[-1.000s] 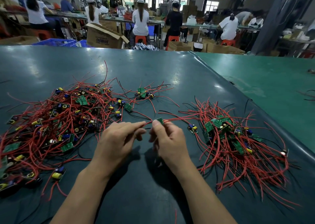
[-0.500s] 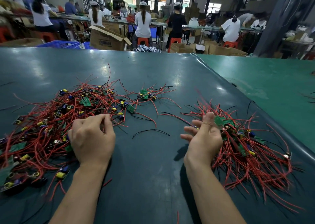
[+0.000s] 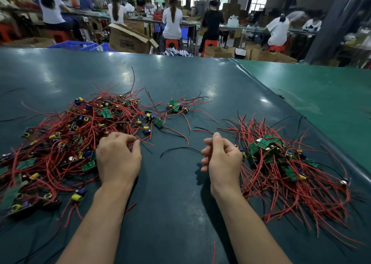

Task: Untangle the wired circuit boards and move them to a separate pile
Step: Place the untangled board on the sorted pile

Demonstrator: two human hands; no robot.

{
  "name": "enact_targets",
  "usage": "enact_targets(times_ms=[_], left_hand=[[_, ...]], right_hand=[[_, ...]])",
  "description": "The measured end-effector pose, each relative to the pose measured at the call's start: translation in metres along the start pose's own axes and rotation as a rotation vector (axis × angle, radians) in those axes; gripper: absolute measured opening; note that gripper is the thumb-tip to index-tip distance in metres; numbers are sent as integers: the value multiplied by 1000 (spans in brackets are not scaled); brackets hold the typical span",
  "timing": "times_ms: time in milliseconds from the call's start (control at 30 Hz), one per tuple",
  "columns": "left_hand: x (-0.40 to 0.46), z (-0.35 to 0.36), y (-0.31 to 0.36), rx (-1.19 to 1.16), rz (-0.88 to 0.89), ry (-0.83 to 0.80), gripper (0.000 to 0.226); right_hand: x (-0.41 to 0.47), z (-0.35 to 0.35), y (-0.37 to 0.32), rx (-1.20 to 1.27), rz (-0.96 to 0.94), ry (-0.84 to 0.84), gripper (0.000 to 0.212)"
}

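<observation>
Tangled pile (image 3: 66, 143) lies on the table (image 3: 180, 83), on the left-arm side of your left hand (image 3: 118, 159). Sorted pile (image 3: 285, 163) lies on the far side of your right hand (image 3: 220, 161) from the tangle, well apart from it. A small cluster of boards (image 3: 175, 107) lies beyond the tangle's far right edge, loosely tied to it by a few red leads.

Left hand: fingers curled down at the tangle's near right edge, tips in among the red wires. You seem to be pinching a lead, but the grip itself is hidden under the knuckles; cannot tell for certain. Right hand: fingers loosely curled, nothing in them that shows, resting just beside the sorted pile.

Handling, as a judgement: each board is light and rigid, its leads thin, springy and limp. They snag on neighbours' capacitors. Solder joints are likely the weak point, so take hold of the green board edge, not the wire end, and lift slowly so that loops slide free.

Orientation: in the tangle nothing has a common direction; boards lie flat or tilted every way. The board nearest your left hand, a green one (image 3: 88, 164), lies roughly flat, long axis running across the table towards the hand. In the sorted pile most leads fan towards you and outwards, away from the tangle, boards bunched at the far end.

A loose black wire (image 3: 176, 150) lies between your hands.
</observation>
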State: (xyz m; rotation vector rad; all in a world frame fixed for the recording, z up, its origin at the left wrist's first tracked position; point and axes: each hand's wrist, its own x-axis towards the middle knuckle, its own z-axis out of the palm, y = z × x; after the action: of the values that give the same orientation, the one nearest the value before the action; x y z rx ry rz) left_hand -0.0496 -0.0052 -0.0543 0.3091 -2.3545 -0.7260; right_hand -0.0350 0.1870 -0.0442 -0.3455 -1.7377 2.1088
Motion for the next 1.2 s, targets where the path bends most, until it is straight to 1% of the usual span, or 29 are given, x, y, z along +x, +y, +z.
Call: enact_targets(times_ms=[133,167,233,267,300,333,400,433,467,533,567,600,667,700,733,767,833,867,900,967,1033,1133,1167,1200], left_hand=[[-3,-6,10,-128,117,271,13],[-3,-7,13,-156,149,337,14],[-7,-8,20,-212,253,433,15],[-9,-9,24,-238,329,456,15],[-13,-9,29,-271,418,456,15],[-17,-9,34,-315,511,433,15],[-28,-8,45,-427,675,336,14],[-33,-7,51,-486,739,275,13],[-38,-5,55,-540,791,214,13],[-43,-2,61,-601,874,119,16],[-44,-1,62,-605,894,90,18],[-43,-1,63,-604,895,74,18],[-42,-1,61,-603,827,102,14],[-41,-2,59,-611,785,128,10],[-41,-2,57,-627,750,133,12],[-42,-1,55,-630,728,121,23],[-43,2,52,-547,697,82,44],[-44,3,51,-508,642,50,50],[-45,5,51,-491,542,-11,53],[-43,7,52,-510,285,-192,56],[-39,8,52,-613,124,-279,46],[-34,6,52,-902,22,-346,22],[-35,5,52,-974,-6,-387,20],[-35,4,52,-1024,-37,-427,19]], right_hand=[[1,0,2,-52,3,-44,35],[0,0,3,-97,-4,-66,34],[-1,3,7,-289,-71,-137,27],[-3,5,8,-381,-132,-187,19],[-5,7,10,-444,-186,-259,9],[-8,9,11,-515,-227,-335,16],[-10,10,14,-640,-289,-485,50],[-10,10,15,-665,-320,-532,58],[-10,10,14,-656,-366,-565,58],[-8,7,14,-629,-509,-565,48],[-7,7,14,-618,-543,-548,42],[-8,8,14,-580,-513,-515,34],[-8,10,11,-381,-326,-400,15],[-7,11,9,-258,-225,-331,13],[-6,11,6,-121,-131,-274,14],[-4,11,1,9,-59,-237,17],[-1,8,-6,188,6,-207,18],[-1,7,-9,249,25,-214,18],[-2,7,-10,296,48,-236,18],[-4,6,-10,339,110,-301,18],[-6,6,-11,323,176,-361,16],[-6,6,-10,261,208,-361,12],[-5,6,-11,261,207,-356,10],[-5,5,-11,268,204,-358,12]])
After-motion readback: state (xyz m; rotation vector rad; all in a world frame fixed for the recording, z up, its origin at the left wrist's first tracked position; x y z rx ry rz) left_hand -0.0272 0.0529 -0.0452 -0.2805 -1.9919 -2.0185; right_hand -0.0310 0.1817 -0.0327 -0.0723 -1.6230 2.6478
